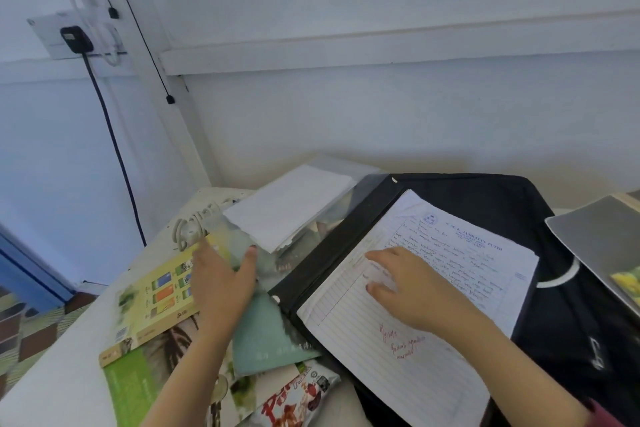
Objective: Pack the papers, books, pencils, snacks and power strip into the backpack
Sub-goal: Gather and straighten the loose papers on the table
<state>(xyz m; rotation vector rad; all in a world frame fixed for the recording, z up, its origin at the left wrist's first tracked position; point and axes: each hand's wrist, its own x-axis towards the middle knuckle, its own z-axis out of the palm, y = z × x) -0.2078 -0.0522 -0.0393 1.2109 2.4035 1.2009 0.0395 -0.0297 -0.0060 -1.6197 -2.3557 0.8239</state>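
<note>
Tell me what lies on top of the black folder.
Lined, handwritten papers lie on the folder, and the right hand rests flat on them. Whatever is beneath the papers is covered.

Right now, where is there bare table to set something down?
Bare white table along the left edge, bordered by the yellow-green paperback book and coiled white power strip. Crowded: the middle, with red snack packet and white paper stack; black backpack fills the right.
</note>
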